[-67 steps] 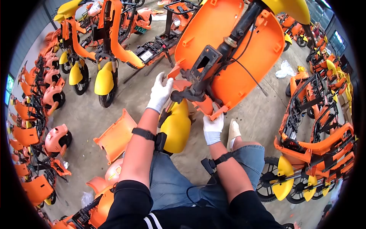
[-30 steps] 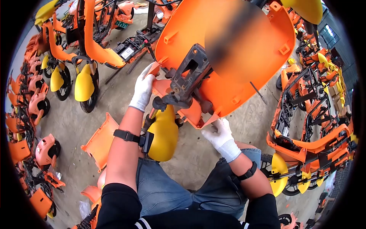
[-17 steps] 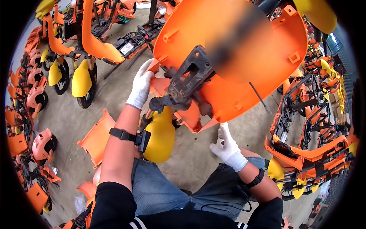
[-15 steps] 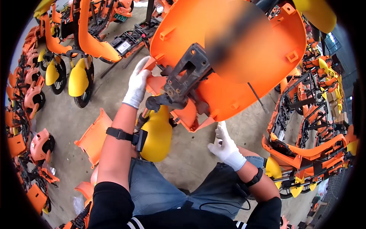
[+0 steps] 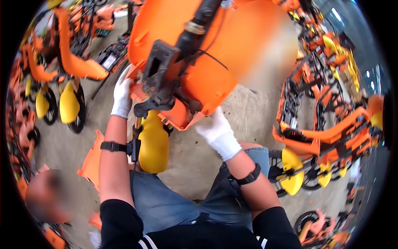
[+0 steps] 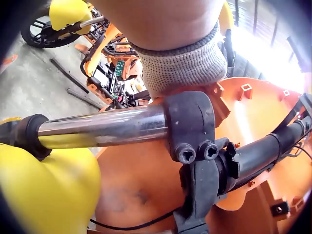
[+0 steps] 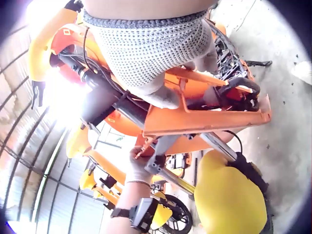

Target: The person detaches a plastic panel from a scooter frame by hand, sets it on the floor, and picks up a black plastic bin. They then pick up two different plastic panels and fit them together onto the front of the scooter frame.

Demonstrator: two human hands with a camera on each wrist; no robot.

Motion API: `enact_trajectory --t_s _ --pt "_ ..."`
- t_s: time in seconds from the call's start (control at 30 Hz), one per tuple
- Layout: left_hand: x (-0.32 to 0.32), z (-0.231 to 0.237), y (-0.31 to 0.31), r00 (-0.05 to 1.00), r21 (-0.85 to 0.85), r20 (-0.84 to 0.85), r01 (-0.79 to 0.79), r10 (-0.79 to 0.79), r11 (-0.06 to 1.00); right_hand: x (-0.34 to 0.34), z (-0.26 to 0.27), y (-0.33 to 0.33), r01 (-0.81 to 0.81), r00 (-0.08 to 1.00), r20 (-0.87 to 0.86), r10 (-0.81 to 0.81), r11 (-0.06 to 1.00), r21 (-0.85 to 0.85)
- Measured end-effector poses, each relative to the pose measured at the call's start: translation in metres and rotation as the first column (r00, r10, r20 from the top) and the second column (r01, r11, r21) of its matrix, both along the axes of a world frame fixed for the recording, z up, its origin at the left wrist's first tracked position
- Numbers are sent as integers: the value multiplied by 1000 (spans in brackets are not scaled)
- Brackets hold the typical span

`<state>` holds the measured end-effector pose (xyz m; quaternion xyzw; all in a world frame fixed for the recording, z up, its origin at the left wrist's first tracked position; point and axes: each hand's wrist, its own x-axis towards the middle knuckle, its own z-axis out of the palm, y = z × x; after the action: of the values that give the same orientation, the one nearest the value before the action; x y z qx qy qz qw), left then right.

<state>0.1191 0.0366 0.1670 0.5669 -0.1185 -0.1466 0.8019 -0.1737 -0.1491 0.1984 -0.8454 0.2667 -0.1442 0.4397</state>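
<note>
The orange plastic body panel (image 5: 211, 83) of a scooter stands in front of me, with the black steering tube (image 5: 188, 39) running across its hollow inner side. My gloved left hand (image 5: 122, 96) grips the panel's left edge, its fingertips partly hidden behind the plastic. At the lower right corner my gloved right hand (image 5: 219, 132) holds the edge; in the right wrist view its thumb (image 7: 165, 97) lies on one side and the fingers (image 7: 207, 61) on the other. A yellow front fender (image 5: 154, 143) sits below, beside a chrome fork tube (image 6: 105, 127).
A loose orange panel (image 5: 90, 159) lies on the floor to the left. Partly stripped scooters with yellow fenders (image 5: 69, 103) stand at upper left, and an orange scooter frame (image 5: 306, 139) stands at right. Bare concrete floor (image 5: 190, 166) shows between my legs.
My right hand, earlier at the panel's edge and then apart below it, is back at the lower right corner. The left hand keeps its hold. The scene has shifted left in view.
</note>
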Motion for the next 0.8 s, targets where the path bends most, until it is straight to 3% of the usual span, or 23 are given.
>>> enact_trajectory --t_s 0.07,0.1,0.13,0.17,0.2,0.27,0.33,0.37,0.4,0.5,0.53,0.6,0.7,0.8 --pt "-4 2 -5 1000 -59 -12 -22 21 998 6 -16 13 103 991 102 -91 988 -116" --pt "28 -39 9 994 2 103 22 -22 1000 4 12 19 129 992 -2 -129 992 14" --pt "27 -35 7 997 -24 71 11 -9 1000 2 6 11 166 986 12 -167 985 40" --pt "25 -31 5 999 -51 38 -2 4 999 -1 -6 2 88 993 78 -84 995 -42" --pt "22 -27 6 995 -112 -45 78 -84 991 -6 -14 -5 15 991 132 2 991 -130" --pt "19 -23 3 990 -117 -100 84 -96 990 -8 -15 -18 10 981 192 16 991 -132" --pt "32 -32 13 981 -92 -124 140 -151 986 -7 -19 -30 -116 989 66 130 977 -179" --pt "42 -42 18 986 -34 -116 120 -123 992 -10 -11 -31 -127 991 21 135 966 -223" --pt "59 -56 28 968 -119 -96 222 -234 968 -11 -9 -32 -107 993 34 116 974 -200" --pt "48 -47 27 986 -96 -54 153 -159 984 -11 -10 -34 -111 993 11 120 949 -294" --pt "72 -69 42 987 10 79 137 -138 990 -10 -11 -35 -106 993 16 115 955 -276" --pt "67 -63 40 968 122 212 110 -135 986 -9 -13 -37 -80 995 32 93 956 -283" --pt "52 -49 30 956 128 278 60 -93 990 -10 -21 -39 -99 991 56 124 939 -330" --pt "61 -51 29 989 -18 101 113 -111 993 -10 -17 -41 -95 988 84 130 936 -338"
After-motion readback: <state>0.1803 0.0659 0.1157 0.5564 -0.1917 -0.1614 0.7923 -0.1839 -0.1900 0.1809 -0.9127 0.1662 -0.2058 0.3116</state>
